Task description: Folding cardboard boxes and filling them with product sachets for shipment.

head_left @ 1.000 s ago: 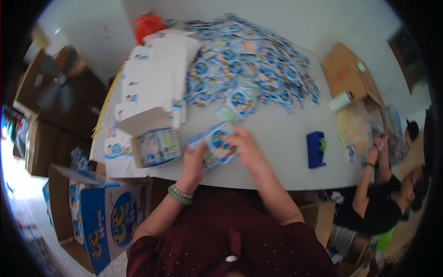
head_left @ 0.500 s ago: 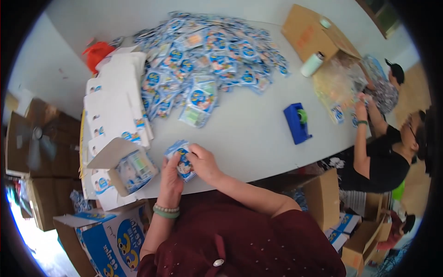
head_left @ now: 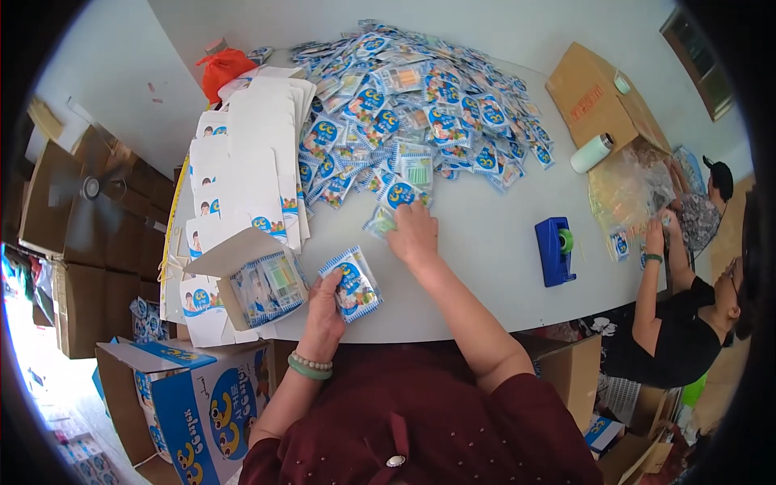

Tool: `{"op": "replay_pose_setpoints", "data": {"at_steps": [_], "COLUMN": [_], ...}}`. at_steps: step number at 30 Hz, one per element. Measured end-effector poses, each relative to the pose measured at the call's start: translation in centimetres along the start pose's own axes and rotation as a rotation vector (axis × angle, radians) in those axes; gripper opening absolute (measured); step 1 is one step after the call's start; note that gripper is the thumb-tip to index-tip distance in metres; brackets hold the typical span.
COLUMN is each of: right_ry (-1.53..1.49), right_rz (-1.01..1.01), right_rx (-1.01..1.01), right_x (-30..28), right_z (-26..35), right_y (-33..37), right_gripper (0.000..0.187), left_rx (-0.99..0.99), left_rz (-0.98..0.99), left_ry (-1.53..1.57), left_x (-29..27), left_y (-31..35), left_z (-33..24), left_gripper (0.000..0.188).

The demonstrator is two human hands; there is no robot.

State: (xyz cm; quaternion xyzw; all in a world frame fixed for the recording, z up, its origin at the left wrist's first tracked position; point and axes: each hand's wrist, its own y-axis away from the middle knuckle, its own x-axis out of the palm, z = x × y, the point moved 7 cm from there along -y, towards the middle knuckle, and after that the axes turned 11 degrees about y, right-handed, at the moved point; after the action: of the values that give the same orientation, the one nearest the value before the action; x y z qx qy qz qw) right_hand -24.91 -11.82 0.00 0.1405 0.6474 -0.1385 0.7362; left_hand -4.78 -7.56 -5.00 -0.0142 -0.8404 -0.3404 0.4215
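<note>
My left hand [head_left: 325,314], wearing a beaded and a green bracelet, grips a blue and white snack packet [head_left: 356,283] above the table's near edge; whether more packets lie behind it is hidden. My right hand [head_left: 416,235] reaches forward, its fingers bent onto a packet [head_left: 377,223] at the near edge of a large heap of like packets [head_left: 428,105]. Left of my left hand sits a small white carton [head_left: 232,305], flap up, with several packets standing inside.
Flat white cartons [head_left: 255,129] are stacked at the left. A blue tape dispenser [head_left: 553,252], a pale green bottle [head_left: 592,153] and a brown box [head_left: 594,101] stand to the right. A co-worker [head_left: 667,323] handles packets there. Below the table's left edge is a printed shipping box [head_left: 198,412].
My right hand has left the packet in my left hand and moved forward to the heap's edge. My left hand keeps its packet, now slightly farther right in view. The whole view has shifted.
</note>
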Motion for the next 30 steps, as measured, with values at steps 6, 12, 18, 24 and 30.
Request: {"op": "replay_pose_setpoints", "data": {"at_steps": [6, 12, 18, 24, 30], "right_ry": [-0.106, 0.145, -0.408, -0.162, -0.227], "right_rz": [-0.262, -0.467, 0.075, 0.131, 0.123], "right_rx": [-0.003, 0.044, 0.214, -0.241, 0.049], "right_x": [-3.6, -2.9, 0.0, -0.7, -1.4], "right_z": [-2.1, -2.4, -6.3, -0.2, -1.0], "right_y": [-1.9, -1.4, -2.7, 1.0, 1.7], "right_gripper": [0.020, 0.024, 0.027, 0.034, 0.026], "left_rx": [0.005, 0.015, 0.010, 0.038, 0.096], "left_rz": [0.013, 0.009, 0.025, -0.005, -0.076], "left_ry": [-0.123, -0.119, -0.071, -0.121, -0.128], "left_x": [1.1, 0.9, 0.9, 1.4, 1.7], "left_y": [0.3, 0.3, 0.7, 0.7, 1.3], "left_z": [0.3, 0.6, 0.5, 0.7, -0.2], "left_gripper": [0.022, 0.024, 0.024, 0.022, 0.020]}}
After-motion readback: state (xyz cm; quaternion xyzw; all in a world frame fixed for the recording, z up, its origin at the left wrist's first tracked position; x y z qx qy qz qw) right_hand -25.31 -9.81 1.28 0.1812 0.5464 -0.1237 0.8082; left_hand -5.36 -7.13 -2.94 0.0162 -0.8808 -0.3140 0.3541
